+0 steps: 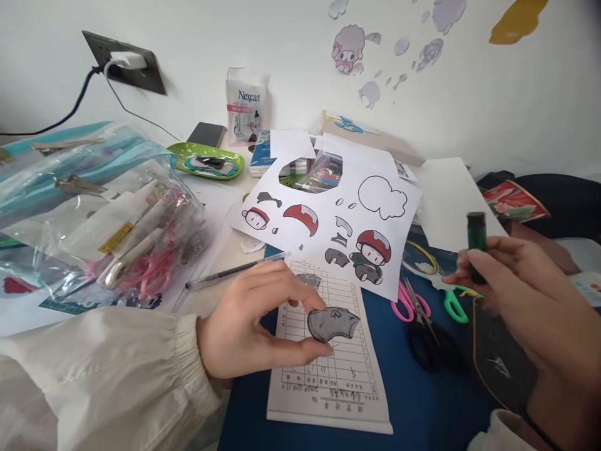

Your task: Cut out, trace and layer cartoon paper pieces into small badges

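Observation:
My left hand (pixel 270 319) pinches a grey paper cutout (pixel 333 324) by its edges, thumb below and finger above. The cutout has a dark outline and a small bow drawn on it, and hovers over a form pad (pixel 328 410) with printed rows and handwriting. Another small grey piece (pixel 310 280) lies at the pad's far end. At the right, my right hand (pixel 530 294) grips a small dark green tube (pixel 476 244) with a black top, held upright. Beyond the pad is a drawing sheet (pixel 323 194) with a coloured cartoon figure, separate parts and a cut-out hole.
Black-handled scissors (pixel 429 338), pink scissors (pixel 408 300) and green handles (pixel 455 305) lie right of the pad. A pen (pixel 235 271) and a clear bag of tools (pixel 117 219) are at the left. Behind stand a green tray (pixel 181 150) and a Nexcare packet (pixel 246 103).

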A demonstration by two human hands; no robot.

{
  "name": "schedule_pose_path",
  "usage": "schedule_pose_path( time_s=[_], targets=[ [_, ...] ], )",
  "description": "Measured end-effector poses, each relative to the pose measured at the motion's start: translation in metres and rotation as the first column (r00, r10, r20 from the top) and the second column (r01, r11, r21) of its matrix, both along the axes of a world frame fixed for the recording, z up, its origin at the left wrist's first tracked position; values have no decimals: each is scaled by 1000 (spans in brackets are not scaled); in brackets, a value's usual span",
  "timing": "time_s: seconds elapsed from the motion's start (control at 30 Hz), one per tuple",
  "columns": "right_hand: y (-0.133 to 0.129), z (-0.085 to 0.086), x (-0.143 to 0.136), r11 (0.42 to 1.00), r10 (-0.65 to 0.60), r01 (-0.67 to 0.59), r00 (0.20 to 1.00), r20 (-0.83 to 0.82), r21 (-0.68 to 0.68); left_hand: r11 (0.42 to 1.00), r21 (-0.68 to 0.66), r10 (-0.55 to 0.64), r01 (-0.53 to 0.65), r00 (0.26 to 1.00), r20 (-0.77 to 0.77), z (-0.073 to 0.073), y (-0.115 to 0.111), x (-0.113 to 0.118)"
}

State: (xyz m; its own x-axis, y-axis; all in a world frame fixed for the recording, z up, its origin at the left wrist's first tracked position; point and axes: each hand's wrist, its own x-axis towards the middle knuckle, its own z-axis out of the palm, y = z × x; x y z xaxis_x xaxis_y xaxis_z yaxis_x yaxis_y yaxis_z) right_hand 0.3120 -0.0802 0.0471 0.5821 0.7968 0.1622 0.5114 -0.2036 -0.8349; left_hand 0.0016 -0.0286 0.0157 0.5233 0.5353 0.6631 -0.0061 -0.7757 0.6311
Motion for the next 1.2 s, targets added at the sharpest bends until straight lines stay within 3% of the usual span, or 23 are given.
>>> schedule_pose_path(
  time_s=[0.07, 0.17, 0.27, 0.43, 0.5, 0.63, 0.83, 1.2],
  targets=[
    [8, 8, -21, 986, 146, -117, 944, -297, 115, 1000, -24, 8, -8, 1000, -14, 0, 0, 0],
    [26, 22, -55, 948, 317, -242, 762, -564, 206, 997, -62, 36, -37, 999, -25, 0, 1, 0],
    [40, 25, -81, 906, 423, -276, 630, -651, 321, 994, -76, 76, -77, 997, -17, -1, 2, 1],
    [47, 7, -107, 848, 509, -405, 438, -741, 342, 981, -113, 163, -159, 986, 25, -3, 6, -3],
    [46, -2, -113, 842, 512, -419, 420, -749, 341, 972, -128, 203, -196, 978, 44, -4, 8, -5],
    [43, -15, -119, 838, 514, -450, 461, -723, 308, 953, -176, 267, -247, 958, 103, -3, 12, -7],
    [43, -21, -126, 857, 466, -456, 481, -743, 242, 917, -295, 322, -270, 936, 144, -4, 13, -3],
    [36, -32, -133, 807, 494, -537, 388, -778, 245, 901, -371, 310, -223, 931, 194, -5, 12, -1]
  ],
)
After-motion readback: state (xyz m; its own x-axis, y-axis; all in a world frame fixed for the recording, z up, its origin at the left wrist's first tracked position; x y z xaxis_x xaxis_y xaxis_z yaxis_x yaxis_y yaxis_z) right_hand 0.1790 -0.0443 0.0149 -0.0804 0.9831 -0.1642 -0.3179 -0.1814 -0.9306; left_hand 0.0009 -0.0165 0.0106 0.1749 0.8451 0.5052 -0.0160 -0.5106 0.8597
